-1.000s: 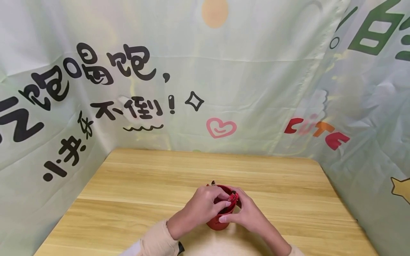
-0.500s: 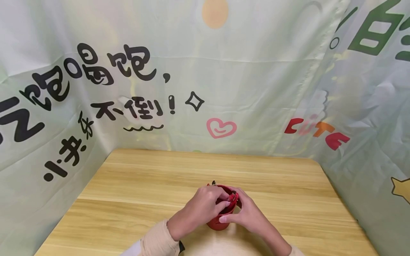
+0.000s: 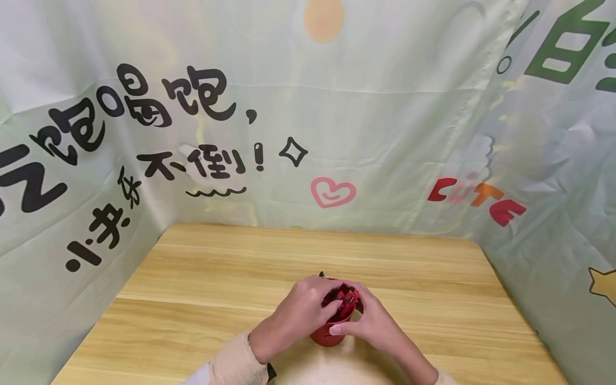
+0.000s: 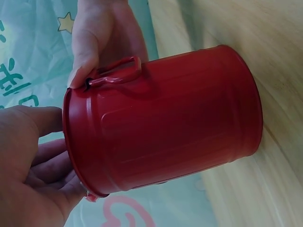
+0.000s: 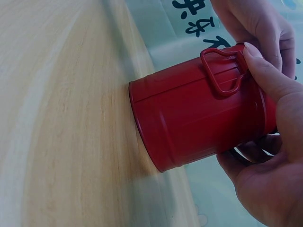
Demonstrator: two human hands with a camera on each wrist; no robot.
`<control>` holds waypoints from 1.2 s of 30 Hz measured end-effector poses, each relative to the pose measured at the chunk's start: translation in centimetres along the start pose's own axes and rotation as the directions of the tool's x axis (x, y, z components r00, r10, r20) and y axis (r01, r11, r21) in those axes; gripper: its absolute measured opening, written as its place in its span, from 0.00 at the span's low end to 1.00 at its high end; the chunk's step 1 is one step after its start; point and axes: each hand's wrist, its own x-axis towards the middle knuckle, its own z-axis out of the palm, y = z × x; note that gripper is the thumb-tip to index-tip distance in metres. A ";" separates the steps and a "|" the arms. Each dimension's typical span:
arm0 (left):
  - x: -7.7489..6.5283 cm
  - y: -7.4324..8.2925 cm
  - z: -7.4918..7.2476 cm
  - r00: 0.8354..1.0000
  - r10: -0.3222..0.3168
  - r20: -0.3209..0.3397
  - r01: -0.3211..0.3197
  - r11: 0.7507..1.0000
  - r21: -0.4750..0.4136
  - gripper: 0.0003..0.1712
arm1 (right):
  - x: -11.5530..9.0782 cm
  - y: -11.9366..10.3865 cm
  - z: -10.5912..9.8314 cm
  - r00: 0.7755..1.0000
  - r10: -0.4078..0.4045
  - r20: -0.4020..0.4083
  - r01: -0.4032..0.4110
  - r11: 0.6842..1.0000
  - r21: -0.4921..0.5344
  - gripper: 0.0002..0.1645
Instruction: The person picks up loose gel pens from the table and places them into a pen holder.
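A red metal bucket (image 3: 328,334) with small wire side handles (image 5: 222,71) stands upright on the table. My right hand (image 3: 377,321) grips it near the rim, thumb on the near side and fingers round the far side. Over the mouth is my left hand (image 3: 303,310), thumb and index finger at the red, dark-tipped pieces (image 3: 347,299) inside and pinching among them. The other left fingertips are hidden. In the left wrist view the left hand (image 4: 28,165) meets the bucket's rim, and a small red bit (image 4: 91,197) sticks out past it.
The wooden table (image 3: 216,278) spreads round the bucket. A pale printed cloth (image 3: 385,133) with lettering and drawings hangs behind it and at both sides. A small black object (image 3: 271,372) shows beside the left sleeve.
My left fingers have shifted slightly in the bucket's mouth, and more of the red pieces now shows between thumb and index finger. The bucket and my right hand stay in place.
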 end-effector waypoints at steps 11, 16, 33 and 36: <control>-0.6 -0.8 -0.9 0.988 0.094 -0.121 -0.100 0.994 -0.042 0.17 | 0.2 0.0 -0.1 1.000 0.015 0.002 -0.015 1.000 0.013 0.54; -1.4 -1.4 -1.4 0.988 0.075 -0.138 -0.082 0.996 -0.040 0.18 | 0.1 0.1 -0.1 1.000 0.022 -0.006 -0.022 1.000 0.005 0.54; -4.1 -4.1 -3.5 0.999 -0.034 0.037 0.031 0.997 0.068 0.39 | -0.1 0.7 0.0 0.998 -0.040 -0.041 0.036 0.996 -0.078 0.51; -4.9 -4.7 -3.9 0.990 -0.101 0.097 0.094 0.993 0.074 0.45 | -0.5 1.1 -0.4 0.995 -0.079 -0.055 0.071 0.989 -0.127 0.54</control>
